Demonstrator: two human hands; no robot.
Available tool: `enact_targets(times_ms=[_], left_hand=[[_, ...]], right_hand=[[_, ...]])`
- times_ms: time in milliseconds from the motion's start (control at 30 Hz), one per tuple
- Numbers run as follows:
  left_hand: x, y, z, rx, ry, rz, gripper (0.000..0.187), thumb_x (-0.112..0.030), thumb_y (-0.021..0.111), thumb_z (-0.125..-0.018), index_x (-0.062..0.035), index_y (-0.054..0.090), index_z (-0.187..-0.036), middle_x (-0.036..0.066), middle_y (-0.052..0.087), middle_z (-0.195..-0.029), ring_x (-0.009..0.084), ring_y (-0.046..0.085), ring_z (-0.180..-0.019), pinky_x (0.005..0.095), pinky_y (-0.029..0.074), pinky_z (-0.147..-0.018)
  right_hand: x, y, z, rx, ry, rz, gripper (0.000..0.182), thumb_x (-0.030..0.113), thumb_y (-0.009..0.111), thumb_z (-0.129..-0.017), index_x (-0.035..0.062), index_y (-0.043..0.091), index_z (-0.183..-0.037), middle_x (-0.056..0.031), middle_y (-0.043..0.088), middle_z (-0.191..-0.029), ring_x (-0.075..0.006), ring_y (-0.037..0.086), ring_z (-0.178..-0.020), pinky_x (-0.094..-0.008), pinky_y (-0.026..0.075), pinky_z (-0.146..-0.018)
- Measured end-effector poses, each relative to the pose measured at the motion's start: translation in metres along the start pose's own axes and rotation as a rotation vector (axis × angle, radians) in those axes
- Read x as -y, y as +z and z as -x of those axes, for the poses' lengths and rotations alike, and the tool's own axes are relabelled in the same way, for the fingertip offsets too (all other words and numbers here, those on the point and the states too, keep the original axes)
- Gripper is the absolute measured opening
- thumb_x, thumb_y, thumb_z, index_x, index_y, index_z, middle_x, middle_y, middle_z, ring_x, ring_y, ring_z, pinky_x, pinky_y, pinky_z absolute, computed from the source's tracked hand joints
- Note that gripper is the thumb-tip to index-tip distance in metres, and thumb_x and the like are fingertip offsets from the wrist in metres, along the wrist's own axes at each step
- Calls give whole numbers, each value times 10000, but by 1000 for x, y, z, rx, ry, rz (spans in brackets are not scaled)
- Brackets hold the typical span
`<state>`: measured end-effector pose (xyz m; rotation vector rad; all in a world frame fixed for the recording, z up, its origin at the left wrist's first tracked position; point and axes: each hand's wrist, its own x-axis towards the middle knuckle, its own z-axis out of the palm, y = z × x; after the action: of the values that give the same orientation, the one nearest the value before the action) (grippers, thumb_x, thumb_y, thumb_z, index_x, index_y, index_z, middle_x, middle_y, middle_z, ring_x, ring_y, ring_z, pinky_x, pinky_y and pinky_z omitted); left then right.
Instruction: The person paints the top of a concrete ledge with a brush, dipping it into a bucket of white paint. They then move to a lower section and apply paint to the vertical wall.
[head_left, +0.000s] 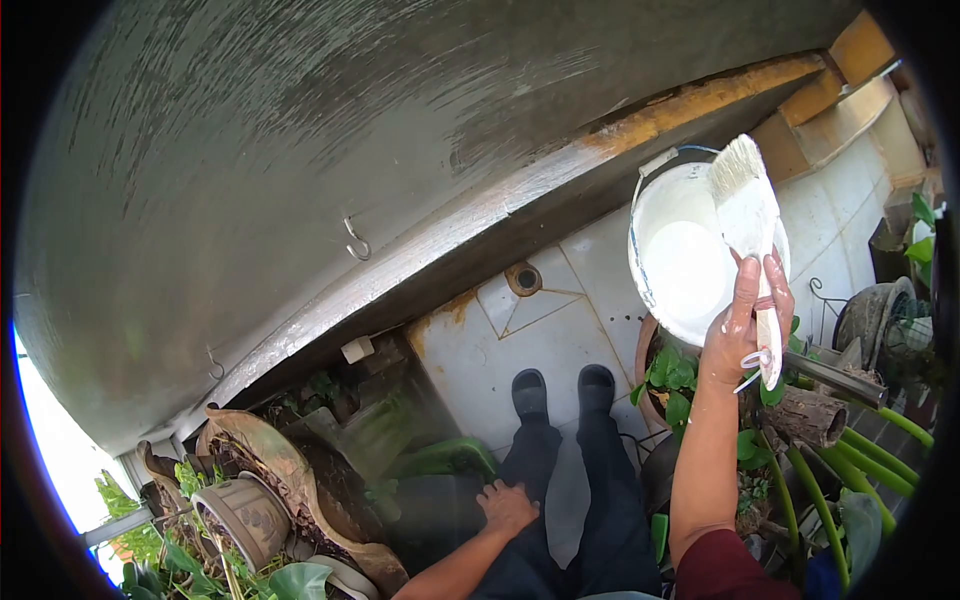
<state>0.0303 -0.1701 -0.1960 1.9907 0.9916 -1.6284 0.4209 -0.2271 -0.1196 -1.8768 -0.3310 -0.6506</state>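
A wide paintbrush with pale bristles and a white-coated body is gripped by its handle in my right hand. Its bristles point up and away from me, over the rim of a white bucket. White paint lies in the bucket, whose wire handle rests at the far side. A thin white tie hangs from the end of the brush handle. My left hand rests on my left leg with its fingers spread and nothing in them.
A grey wall with metal hooks rises ahead, a ledge along its base. Below are floor tiles with a round drain. Potted plants crowd both sides, including a brown pot at left and green stems at right.
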Motion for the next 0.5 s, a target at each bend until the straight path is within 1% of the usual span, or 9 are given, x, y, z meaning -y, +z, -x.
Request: enact_targets(times_ms=[67,100,167,233,267,300,367,467,500], left_hand=[[4,-25,-8,-546,230,204,498,-357,718,-794,-169,647,-1250,168,502,-1300,366,406,-1260,546,307,-1049],[-3,-77,6,-830,427,322,406,-211,726,-792,-107,670,-1181,167,518,-1279,368,424,-1242,531,314,-1034],[-14,-181,42,-1328,770,534,372,-2,713,-734,1,645,-1101,204,548,-1205,380,523,-1130,474,416,-969],[-12,-259,78,-1705,895,459,414,82,658,-743,43,591,-1149,220,568,-1183,375,538,-1102,459,432,-963],[-11,-283,86,-1861,921,480,422,95,623,-786,40,573,-1202,212,568,-1210,337,536,-1116,427,436,-958],[-10,-299,91,-1932,909,579,497,141,633,-711,31,582,-1194,215,579,-1168,343,550,-1054,424,456,-899],[-11,-315,92,-1917,949,711,454,114,645,-765,44,582,-1210,213,581,-1185,302,558,-1066,377,464,-890],[-11,-319,90,-1891,911,745,439,99,655,-785,47,583,-1215,213,582,-1187,277,564,-1075,344,466,-908],[-9,-317,87,-1888,919,729,441,102,653,-783,49,582,-1216,212,582,-1184,280,568,-1073,347,468,-907]], right_hand=[[29,20,3,32,-137,-141,191,-30,613,-913,-27,557,-1096,-252,628,-1152,-345,660,-1005,-449,558,-887],[44,27,2,88,-254,-127,213,-57,628,-887,-15,551,-1081,-269,628,-1152,-376,657,-1020,-466,568,-855],[66,49,6,193,-341,-348,244,-70,645,-865,-5,532,-1070,-306,639,-1100,-426,655,-1000,-464,564,-836],[86,64,13,291,-369,-457,235,-33,663,-872,17,527,-1058,-319,632,-1099,-413,665,-978,-449,566,-795],[97,77,18,228,-328,-640,232,-60,760,-768,-6,653,-968,-286,669,-1062,-406,686,-959,-437,581,-804],[105,87,24,220,-323,-712,231,-53,775,-750,0,675,-952,-271,678,-1061,-392,695,-938,-430,585,-793],[111,106,31,267,-392,-816,219,-52,779,-739,3,687,-930,-265,680,-1072,-373,704,-912,-412,586,-788],[92,119,15,223,-467,-676,187,-52,773,-745,2,690,-904,-256,684,-1074,-358,709,-890,-401,585,-782],[75,119,6,159,-392,-648,191,-48,761,-767,-4,672,-931,-249,687,-1069,-354,704,-916,-400,583,-791]])
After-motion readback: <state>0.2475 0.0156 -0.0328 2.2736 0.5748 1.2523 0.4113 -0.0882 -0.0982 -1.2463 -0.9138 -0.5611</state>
